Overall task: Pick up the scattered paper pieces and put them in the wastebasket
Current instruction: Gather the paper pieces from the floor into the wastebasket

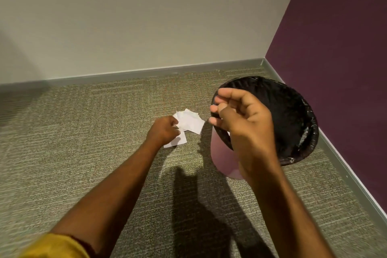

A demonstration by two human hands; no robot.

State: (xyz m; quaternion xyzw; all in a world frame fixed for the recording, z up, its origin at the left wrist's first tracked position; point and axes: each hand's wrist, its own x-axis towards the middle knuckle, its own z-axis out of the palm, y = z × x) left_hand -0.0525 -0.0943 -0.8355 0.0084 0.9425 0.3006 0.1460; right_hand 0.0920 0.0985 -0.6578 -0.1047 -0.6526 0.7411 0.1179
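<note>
Several white paper pieces (191, 122) lie overlapping on the carpet in the middle of the view. My left hand (164, 131) reaches down onto their left edge, its fingers curled on a piece; whether the piece is lifted cannot be told. My right hand (238, 115) hovers over the left rim of the wastebasket (293, 115), fingers loosely curled with nothing visible in them. The wastebasket is pink with a black bag lining and stands on the carpet to the right of the papers.
A beige wall with a grey baseboard (146, 73) runs behind the papers. A purple wall (335, 48) closes the right side just past the wastebasket. Shadows of my arms fall on the carpet (83, 132) in front.
</note>
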